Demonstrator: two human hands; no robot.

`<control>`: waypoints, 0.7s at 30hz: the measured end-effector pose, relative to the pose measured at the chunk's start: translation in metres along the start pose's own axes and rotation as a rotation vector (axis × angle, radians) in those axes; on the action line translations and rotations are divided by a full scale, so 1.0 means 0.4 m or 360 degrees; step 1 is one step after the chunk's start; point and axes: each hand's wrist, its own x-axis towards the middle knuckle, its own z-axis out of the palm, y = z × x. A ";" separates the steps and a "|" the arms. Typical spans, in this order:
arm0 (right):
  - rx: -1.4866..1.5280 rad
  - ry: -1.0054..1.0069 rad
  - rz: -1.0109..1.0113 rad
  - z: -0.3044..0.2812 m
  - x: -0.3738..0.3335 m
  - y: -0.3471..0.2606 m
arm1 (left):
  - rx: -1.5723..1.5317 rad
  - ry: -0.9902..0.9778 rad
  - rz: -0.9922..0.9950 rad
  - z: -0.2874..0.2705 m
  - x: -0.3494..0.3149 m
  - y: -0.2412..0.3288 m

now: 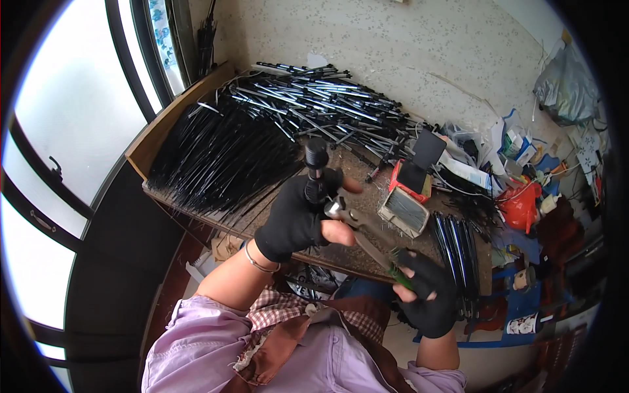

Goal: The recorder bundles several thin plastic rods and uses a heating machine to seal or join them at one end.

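Black rod [316, 158]: nearest the lens, its ribbed end points up at the camera, standing above the desk [359, 171] near the middle of its front edge.
Left hand [291, 219]: mine, in a black fingerless glove, closed around the rod, back of the hand turned up, bare thumb stretched rightward below the bare forefinger.
Left forearm [226, 281]: slants up and to the right from my lilac sleeve [190, 334], a bracelet [261, 262] at the wrist.
Pliers [372, 247]: slanted between my two hands, metal head just beside the rod and my left thumb; I cannot tell whether it touches either.
Right hand [426, 295]: also gloved, fingers curled around the green handle, fingertips facing left, just off the desk's front edge toward its right corner.
Right forearm [438, 354]: short in view, rising almost straight to the wrist.
Desk, left end: thin black rods [223, 157] massed against the raised wooden side.
Desk, back edge: silver-and-black rods [321, 98] piled crosswise.
Desk, right end: a small tray [396, 224] of fine metal pieces in front of a red box [396, 174]; more dark rods [455, 252] lie side by side near the right edge.
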 end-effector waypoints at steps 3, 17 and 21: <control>0.2359 -0.0633 0.1038 0.043 -0.093 0.092 | -0.0260 -0.0631 -0.0072 -0.021 0.020 0.002; 0.1332 -0.0828 0.1081 0.109 -0.085 0.106 | -0.0193 -0.0482 -0.0152 -0.013 0.036 -0.015; 0.1235 -0.0666 0.0934 0.141 -0.052 0.071 | -0.0058 -0.0576 -0.0030 0.001 0.040 -0.030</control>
